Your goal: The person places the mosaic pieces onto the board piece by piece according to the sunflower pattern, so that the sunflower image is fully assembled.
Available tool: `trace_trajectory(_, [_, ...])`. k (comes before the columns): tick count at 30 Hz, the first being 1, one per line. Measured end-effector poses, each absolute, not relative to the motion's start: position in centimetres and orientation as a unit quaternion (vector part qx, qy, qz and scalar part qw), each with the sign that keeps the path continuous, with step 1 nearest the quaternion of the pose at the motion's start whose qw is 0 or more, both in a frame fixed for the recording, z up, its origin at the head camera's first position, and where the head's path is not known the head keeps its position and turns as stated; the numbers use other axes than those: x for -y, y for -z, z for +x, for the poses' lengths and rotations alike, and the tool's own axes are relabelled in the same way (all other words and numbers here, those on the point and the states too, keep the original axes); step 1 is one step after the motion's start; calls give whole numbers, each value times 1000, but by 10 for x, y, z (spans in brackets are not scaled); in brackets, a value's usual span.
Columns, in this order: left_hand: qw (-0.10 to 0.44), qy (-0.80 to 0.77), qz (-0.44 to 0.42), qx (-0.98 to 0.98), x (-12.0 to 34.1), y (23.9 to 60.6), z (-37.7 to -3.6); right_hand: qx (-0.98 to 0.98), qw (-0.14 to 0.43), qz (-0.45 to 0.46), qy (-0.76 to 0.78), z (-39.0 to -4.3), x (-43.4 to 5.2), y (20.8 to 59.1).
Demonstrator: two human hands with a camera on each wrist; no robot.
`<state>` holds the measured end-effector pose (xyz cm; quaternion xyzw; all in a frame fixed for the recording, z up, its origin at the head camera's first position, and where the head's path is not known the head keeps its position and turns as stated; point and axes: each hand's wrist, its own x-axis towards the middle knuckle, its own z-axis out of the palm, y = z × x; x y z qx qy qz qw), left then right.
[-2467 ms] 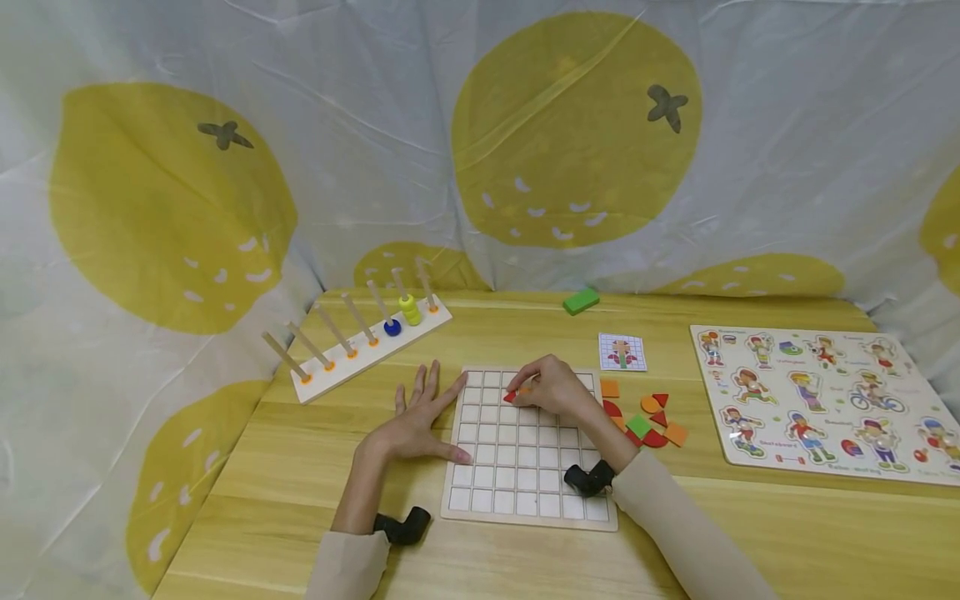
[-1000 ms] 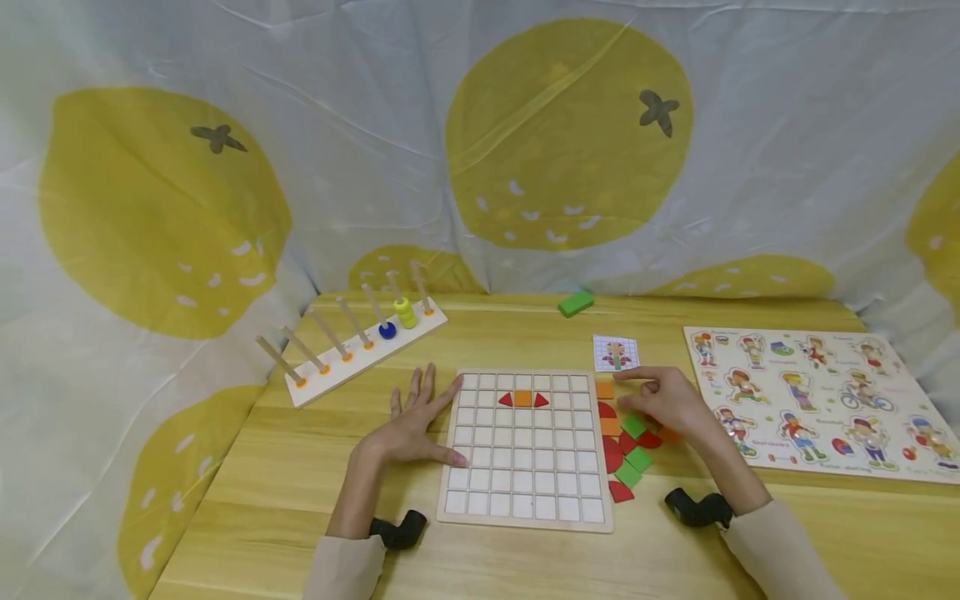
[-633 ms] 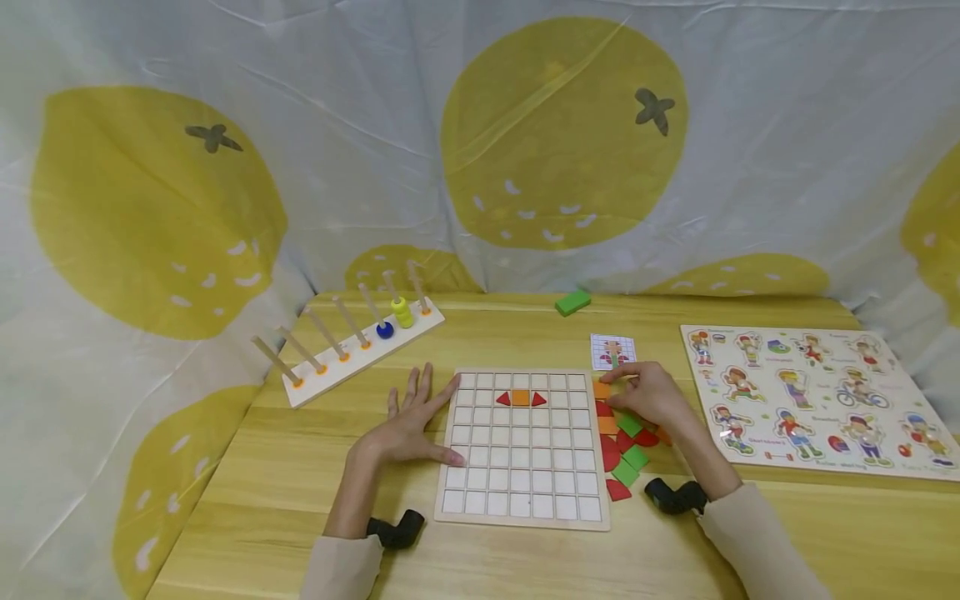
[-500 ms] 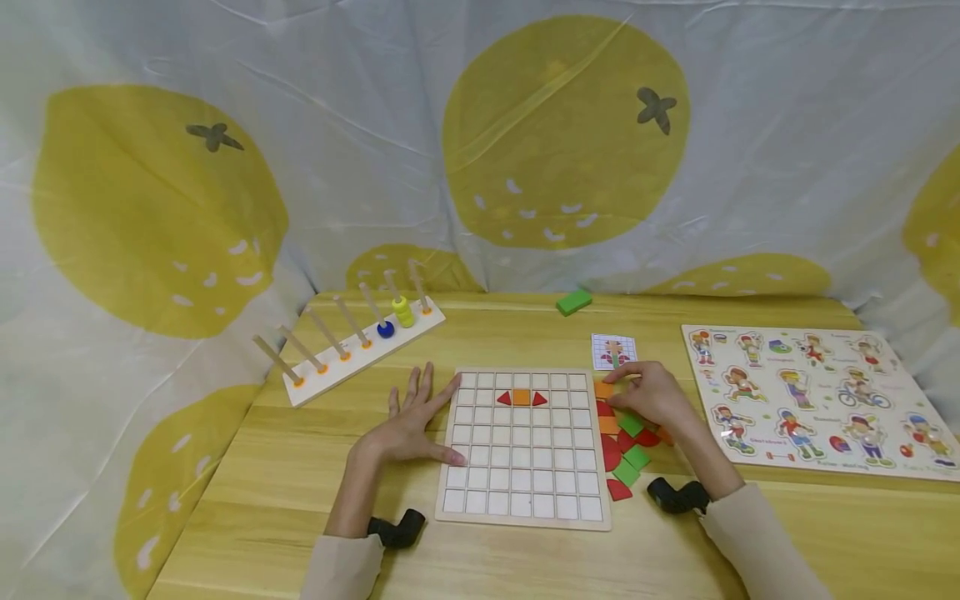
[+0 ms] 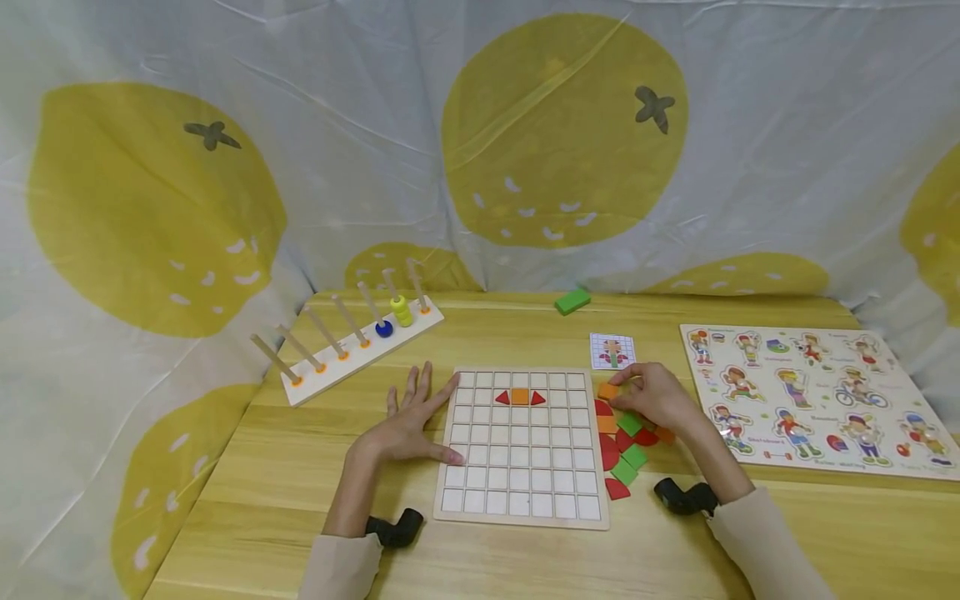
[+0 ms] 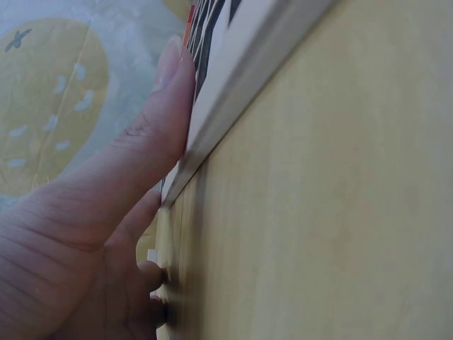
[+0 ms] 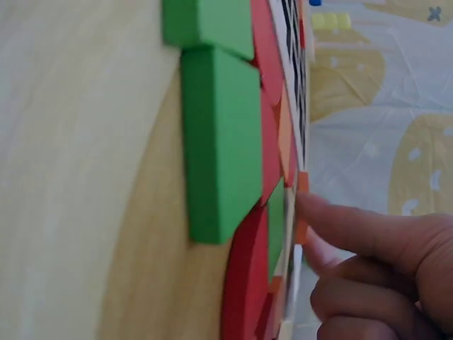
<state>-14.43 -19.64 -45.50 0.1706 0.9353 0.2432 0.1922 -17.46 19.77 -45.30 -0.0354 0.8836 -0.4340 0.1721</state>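
Observation:
A white grid board point(image 5: 521, 492) lies on the wooden table, with two red triangles flanking an orange square point(image 5: 520, 397) in its second row. My left hand point(image 5: 420, 412) rests flat on the table, its straight fingers pressed against the board's left edge point(image 6: 212, 120). My right hand point(image 5: 622, 388) is just right of the board and pinches an orange square piece point(image 5: 607, 390) at the top of a loose pile. The pile holds red, green and orange pieces point(image 5: 624, 454). In the right wrist view a fingertip point(image 7: 333, 216) touches that orange piece point(image 7: 302, 230) beside green blocks point(image 7: 223, 142).
A small pattern card point(image 5: 612, 351) lies behind the pile. A green block point(image 5: 572, 301) sits near the back edge. A peg rack point(image 5: 352, 343) with blue and yellow rings stands at the back left. A character puzzle board point(image 5: 813, 400) fills the right side.
My right hand left the board, where the triangles and square now lie, went to the pile on the right, and closed on the top orange square. The left hand stayed put.

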Motion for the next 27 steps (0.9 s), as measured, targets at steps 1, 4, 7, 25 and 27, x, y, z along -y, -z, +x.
trace_trajectory(1, [192, -242, 171, -936, 197, 455, -144, -881, 171, -43, 439, -174, -194, 452])
trace_trajectory(4, [190, -241, 172, -936, 197, 456, -144, -875, 169, -71, 449, -170, -180, 449])
trace_trajectory(7, [191, -240, 172, -936, 197, 455, -144, -869, 174, -94, 454, -167, -161, 446])
trace_trajectory(25, [192, -246, 174, -934, 197, 456, -145, -874, 175, -83, 445, -163, -118, 451])
trace_trajectory(27, [192, -246, 174, -934, 197, 456, -145, -871, 177, -83, 452, -163, -119, 452])
